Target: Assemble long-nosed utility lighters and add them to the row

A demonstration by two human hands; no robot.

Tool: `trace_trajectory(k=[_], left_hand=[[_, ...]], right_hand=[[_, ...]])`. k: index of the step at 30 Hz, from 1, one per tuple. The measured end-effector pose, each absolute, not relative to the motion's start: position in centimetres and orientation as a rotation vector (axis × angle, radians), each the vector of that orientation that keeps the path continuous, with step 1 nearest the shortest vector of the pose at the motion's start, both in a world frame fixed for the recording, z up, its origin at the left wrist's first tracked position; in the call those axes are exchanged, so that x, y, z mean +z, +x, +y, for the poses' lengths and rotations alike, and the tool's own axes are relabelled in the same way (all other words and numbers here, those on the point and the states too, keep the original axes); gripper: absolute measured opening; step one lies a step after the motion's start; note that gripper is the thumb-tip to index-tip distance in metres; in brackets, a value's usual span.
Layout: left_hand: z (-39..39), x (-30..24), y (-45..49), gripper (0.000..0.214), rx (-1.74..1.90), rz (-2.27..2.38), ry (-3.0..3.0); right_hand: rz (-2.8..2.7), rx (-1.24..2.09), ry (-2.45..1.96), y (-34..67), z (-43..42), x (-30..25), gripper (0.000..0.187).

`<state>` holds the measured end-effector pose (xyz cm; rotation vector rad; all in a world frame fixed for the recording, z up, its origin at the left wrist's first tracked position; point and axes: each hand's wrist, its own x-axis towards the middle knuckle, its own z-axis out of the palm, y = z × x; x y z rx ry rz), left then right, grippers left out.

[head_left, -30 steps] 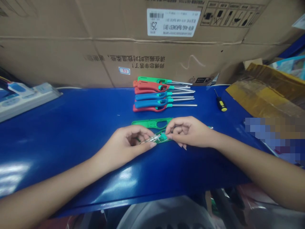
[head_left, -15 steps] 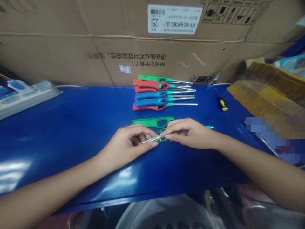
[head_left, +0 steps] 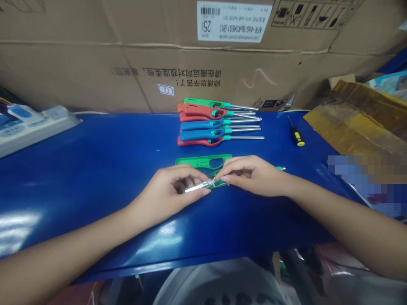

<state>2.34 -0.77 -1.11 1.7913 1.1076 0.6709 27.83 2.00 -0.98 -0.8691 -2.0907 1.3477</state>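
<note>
My left hand [head_left: 173, 188] is closed around a clear, narrow fuel tank [head_left: 199, 186], held between thumb and fingers above the table. At the tank's right end, my right hand [head_left: 251, 176] pinches with thumb and forefinger; a thin pale piece shows there, too small to name. Just beyond the hands lies an open green lighter shell half [head_left: 193, 162], its hollow side up. Another green part is under the fingers, mostly hidden. To the right of my right hand, a metal tip with a teal collar [head_left: 281, 168] peeks out.
Several long-nosed lighters [head_left: 203, 135] in red, blue and green lie stacked against a cardboard box [head_left: 95, 76]. A black-and-yellow screwdriver [head_left: 297, 137] is at the right, near a brown-taped carton [head_left: 359, 123]. A white power strip [head_left: 41, 127] sits at the far left of the blue table [head_left: 111, 182].
My right fingertips have shifted very slightly at the tank's end, and the tank has turned a little in my left hand. The view has tilted slightly; the lighters have stayed put.
</note>
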Motion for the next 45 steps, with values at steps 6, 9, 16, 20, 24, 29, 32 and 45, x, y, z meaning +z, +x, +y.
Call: trace_trajectory(k=[6, 9, 16, 20, 24, 29, 32, 45], left_hand=[[-0.85, -1.2, 2.18, 0.028, 0.678, 1.102, 1.795], [-0.86, -1.21, 2.27, 0.028, 0.675, 1.102, 1.791], [-0.85, -1.2, 2.33, 0.027, 0.673, 1.116, 1.799], [-0.85, -1.17, 2.38, 0.028, 0.677, 1.112, 1.801], [-0.9, -1.2, 2.46, 0.026, 0.686, 1.111, 1.802], [-0.86, -1.17, 2.42, 0.025, 0.684, 1.108, 1.808], [-0.84, -1.09, 2.42, 0.025, 0.675, 1.105, 1.811], [-0.76, -1.32, 2.46, 0.021, 0.708, 1.105, 1.821]], right_hand=[[-2.124, 1.318, -0.869, 27.77, 1.99, -0.96, 0.016], [-2.132, 1.292, -0.868, 27.77, 1.94, -1.0, 0.017], [-2.169, 1.253, -0.873, 27.8, 1.91, -1.05, 0.018], [-2.174, 1.252, -0.866, 27.79, 1.91, -1.09, 0.017], [-2.176, 1.244, -0.869, 27.87, 1.9, -1.08, 0.017], [-2.184, 1.237, -0.864, 27.83, 1.93, -1.03, 0.018], [-2.189, 1.234, -0.881, 27.75, 1.89, -1.06, 0.019], [-2.199, 1.213, -0.888, 27.82, 1.78, -1.27, 0.019]])
